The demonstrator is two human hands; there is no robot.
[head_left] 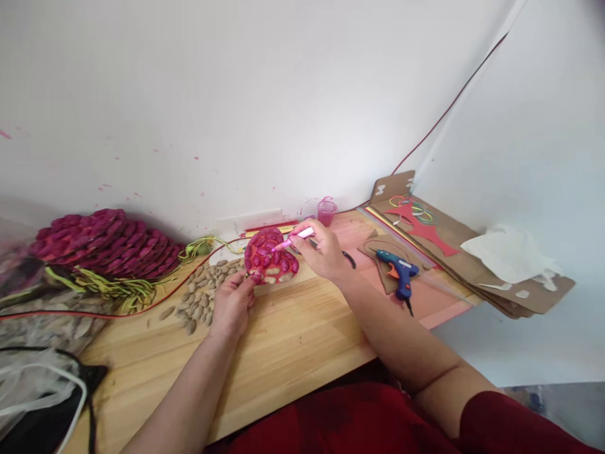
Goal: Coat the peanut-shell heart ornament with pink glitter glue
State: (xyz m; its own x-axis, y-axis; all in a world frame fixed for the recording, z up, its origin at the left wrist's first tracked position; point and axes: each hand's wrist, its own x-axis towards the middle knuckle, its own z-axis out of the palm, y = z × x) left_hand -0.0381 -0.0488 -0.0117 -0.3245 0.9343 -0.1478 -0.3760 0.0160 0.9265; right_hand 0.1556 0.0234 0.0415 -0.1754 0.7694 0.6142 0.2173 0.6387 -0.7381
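My left hand [234, 299] pinches the near left edge of a red cutout piece [271, 253] with peanuts fixed on it. Most of these peanuts are coloured magenta, while a few at the near edge [278, 276] keep their pale tan shells. Closed around a slim white-and-pink brush [293, 239], my right hand [321, 249] holds its pink tip against the coloured peanuts; whether it is a brush or a marker is hard to tell. Loose tan peanuts [201, 296] lie on the table beside my left hand.
Stacked magenta peanut pieces [108, 243] with yellow-green yarn [118, 291] stand at the left. A cup of pink liquid [326, 212] is by the wall. To the right are a blue glue gun [401, 272], cardboard [472, 268] and white cloth [508, 252]. A red cord [165, 302] crosses the table [283, 353].
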